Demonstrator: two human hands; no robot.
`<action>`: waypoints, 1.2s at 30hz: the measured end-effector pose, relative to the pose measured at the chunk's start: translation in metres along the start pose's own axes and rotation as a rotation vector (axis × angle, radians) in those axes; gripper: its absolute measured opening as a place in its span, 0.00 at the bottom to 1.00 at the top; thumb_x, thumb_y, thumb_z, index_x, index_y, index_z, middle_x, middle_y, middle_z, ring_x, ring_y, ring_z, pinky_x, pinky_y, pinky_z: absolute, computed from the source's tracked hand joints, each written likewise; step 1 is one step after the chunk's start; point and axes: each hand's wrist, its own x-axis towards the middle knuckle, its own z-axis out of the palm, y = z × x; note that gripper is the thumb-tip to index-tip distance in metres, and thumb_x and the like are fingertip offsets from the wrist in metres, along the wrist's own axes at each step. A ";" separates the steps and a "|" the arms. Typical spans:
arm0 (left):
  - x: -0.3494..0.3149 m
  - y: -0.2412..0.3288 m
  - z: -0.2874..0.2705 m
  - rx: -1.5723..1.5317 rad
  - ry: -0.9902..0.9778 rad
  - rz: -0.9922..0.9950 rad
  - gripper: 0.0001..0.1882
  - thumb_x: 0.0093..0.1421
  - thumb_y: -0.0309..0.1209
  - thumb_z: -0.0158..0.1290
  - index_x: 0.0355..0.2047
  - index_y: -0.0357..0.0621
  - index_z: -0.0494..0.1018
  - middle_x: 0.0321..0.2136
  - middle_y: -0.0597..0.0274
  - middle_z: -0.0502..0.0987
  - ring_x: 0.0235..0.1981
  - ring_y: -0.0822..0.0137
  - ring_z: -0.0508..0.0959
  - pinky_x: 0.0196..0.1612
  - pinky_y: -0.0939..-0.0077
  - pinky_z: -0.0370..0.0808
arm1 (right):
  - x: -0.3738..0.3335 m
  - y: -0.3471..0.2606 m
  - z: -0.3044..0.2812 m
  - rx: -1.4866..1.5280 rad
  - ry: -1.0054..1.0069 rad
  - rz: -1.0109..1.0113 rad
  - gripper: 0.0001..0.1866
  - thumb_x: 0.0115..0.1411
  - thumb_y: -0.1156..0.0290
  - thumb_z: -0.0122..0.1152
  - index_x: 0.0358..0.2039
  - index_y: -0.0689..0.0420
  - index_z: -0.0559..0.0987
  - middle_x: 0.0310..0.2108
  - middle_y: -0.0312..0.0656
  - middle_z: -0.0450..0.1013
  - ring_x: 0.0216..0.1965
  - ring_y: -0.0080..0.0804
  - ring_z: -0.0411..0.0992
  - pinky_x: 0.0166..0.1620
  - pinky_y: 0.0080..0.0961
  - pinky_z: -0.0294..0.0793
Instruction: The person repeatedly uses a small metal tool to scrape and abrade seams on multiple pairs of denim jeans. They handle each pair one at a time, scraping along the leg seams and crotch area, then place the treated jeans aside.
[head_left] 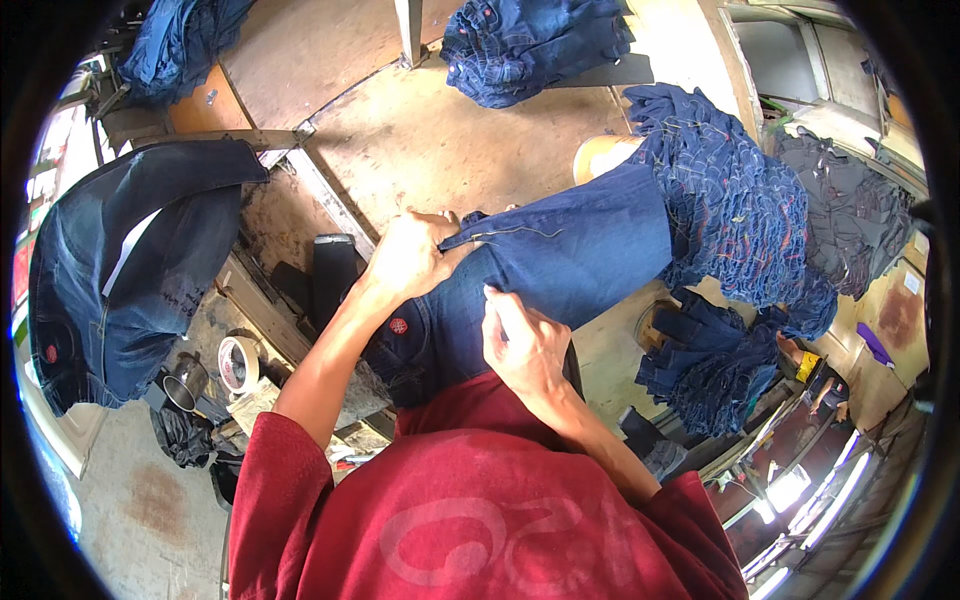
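A pair of dark blue jeans (600,235) lies across in front of me, one leg stretching to the right. My left hand (412,258) is closed on a folded edge of the denim, with thumb and fingers pinching the seam. From that grip a loose pale thread runs right along the cloth. My right hand (527,345) is above the fabric, nearer my body, its fingers curled in and the thumb side toward the leg. Whether it holds something small is hidden. Close to my shirt, a round red tag (398,326) shows on the jeans.
Another pair of jeans (150,270) hangs over a support at left. Folded denim piles (535,45) lie at the back, and a tall stack (725,200) stands at right beside dark garments (850,205). A tape roll (238,364) and metal cup (185,383) sit lower left.
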 end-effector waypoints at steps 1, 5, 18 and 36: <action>0.000 0.000 0.001 -0.024 -0.006 -0.023 0.14 0.63 0.38 0.72 0.33 0.37 0.87 0.25 0.47 0.83 0.22 0.49 0.83 0.29 0.60 0.80 | 0.000 0.001 0.000 -0.014 0.005 -0.039 0.05 0.65 0.74 0.69 0.42 0.52 0.84 0.19 0.37 0.78 0.18 0.37 0.79 0.22 0.35 0.77; -0.001 0.001 0.001 -0.004 -0.040 -0.096 0.15 0.62 0.36 0.73 0.32 0.36 0.84 0.27 0.45 0.83 0.29 0.44 0.85 0.35 0.57 0.82 | -0.001 0.003 0.000 -0.040 -0.059 -0.045 0.08 0.64 0.73 0.69 0.44 0.51 0.83 0.20 0.38 0.80 0.19 0.37 0.80 0.23 0.36 0.79; 0.000 0.001 0.002 -0.012 -0.017 -0.089 0.15 0.63 0.38 0.73 0.32 0.37 0.87 0.25 0.45 0.83 0.24 0.47 0.84 0.31 0.59 0.81 | -0.002 0.005 0.000 -0.050 -0.084 -0.006 0.10 0.66 0.71 0.68 0.47 0.52 0.83 0.21 0.39 0.80 0.19 0.38 0.81 0.22 0.38 0.80; -0.002 0.001 0.003 -0.024 -0.008 -0.108 0.14 0.59 0.35 0.73 0.28 0.37 0.82 0.26 0.45 0.83 0.29 0.43 0.86 0.35 0.56 0.82 | 0.003 0.001 -0.004 -0.052 0.015 -0.022 0.03 0.66 0.73 0.69 0.37 0.51 0.82 0.17 0.39 0.75 0.17 0.40 0.77 0.21 0.39 0.74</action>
